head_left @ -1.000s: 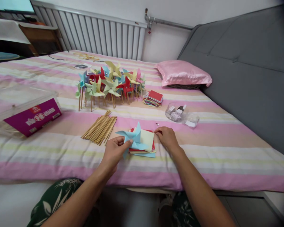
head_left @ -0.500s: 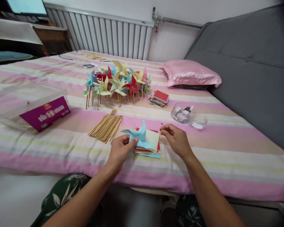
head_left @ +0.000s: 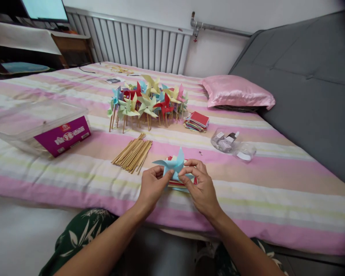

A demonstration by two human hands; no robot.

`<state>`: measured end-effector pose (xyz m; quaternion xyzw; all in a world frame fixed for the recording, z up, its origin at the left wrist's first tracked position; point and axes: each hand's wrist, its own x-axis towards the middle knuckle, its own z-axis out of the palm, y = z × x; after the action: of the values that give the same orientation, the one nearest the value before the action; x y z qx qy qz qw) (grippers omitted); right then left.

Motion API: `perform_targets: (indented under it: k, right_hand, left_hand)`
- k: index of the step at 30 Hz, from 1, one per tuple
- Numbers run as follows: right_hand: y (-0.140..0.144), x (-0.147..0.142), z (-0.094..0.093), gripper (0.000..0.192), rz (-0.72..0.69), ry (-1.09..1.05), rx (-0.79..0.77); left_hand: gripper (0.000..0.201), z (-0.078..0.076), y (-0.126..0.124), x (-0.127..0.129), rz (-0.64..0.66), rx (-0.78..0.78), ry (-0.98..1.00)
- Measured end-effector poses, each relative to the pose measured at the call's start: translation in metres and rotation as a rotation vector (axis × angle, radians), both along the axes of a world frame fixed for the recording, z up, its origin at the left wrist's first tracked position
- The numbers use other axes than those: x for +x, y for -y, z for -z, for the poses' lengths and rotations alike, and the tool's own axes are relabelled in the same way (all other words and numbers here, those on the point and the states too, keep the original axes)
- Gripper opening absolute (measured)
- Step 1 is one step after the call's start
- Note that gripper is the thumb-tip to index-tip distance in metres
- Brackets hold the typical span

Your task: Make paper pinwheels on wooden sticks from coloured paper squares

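A light-blue paper pinwheel [head_left: 175,165] is pinched between the thumb and fingers of my left hand [head_left: 151,186], its folded vanes standing up. My right hand [head_left: 201,188] is closed in a pinch at the middle of the pinwheel. A small pin in its fingertips is mostly hidden now. Directly below and behind the pinwheel lies a stack of coloured paper squares [head_left: 196,180], with red, cream and blue edges showing. To the left of my hands is a pile of thin wooden sticks [head_left: 132,154].
Finished pinwheels on sticks [head_left: 148,105] stand in a cluster farther back. Beside them lies another paper stack [head_left: 197,120]. A clear round container [head_left: 224,141] with small packets, its lid [head_left: 245,152] and tiny pins [head_left: 200,153] are on the right. A plastic box [head_left: 63,136] sits left.
My right hand has moved left from beside the paper stack to the pinwheel's middle, bringing the small dark pin with it. My left hand still holds the pinwheel. The view has shifted slightly.
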<state>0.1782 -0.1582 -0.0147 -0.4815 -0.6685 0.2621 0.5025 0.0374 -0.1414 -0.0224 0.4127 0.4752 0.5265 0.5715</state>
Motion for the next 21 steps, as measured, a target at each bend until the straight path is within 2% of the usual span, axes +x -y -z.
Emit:
perform_targets:
  k: [6, 21]
  right_hand:
    - [0.0024, -0.0066, 0.0065, 0.008, 0.108, -0.057, -0.051]
    - [0.0026, -0.0075, 0.0064, 0.011, 0.094, -0.140, -0.159]
  left_hand:
    - [0.016, -0.0033, 0.0037, 0.0006, 0.023, 0.028, -0.008]
    - [0.024, 0.0022, 0.0049, -0.0024, 0.051, 0.179, -0.172]
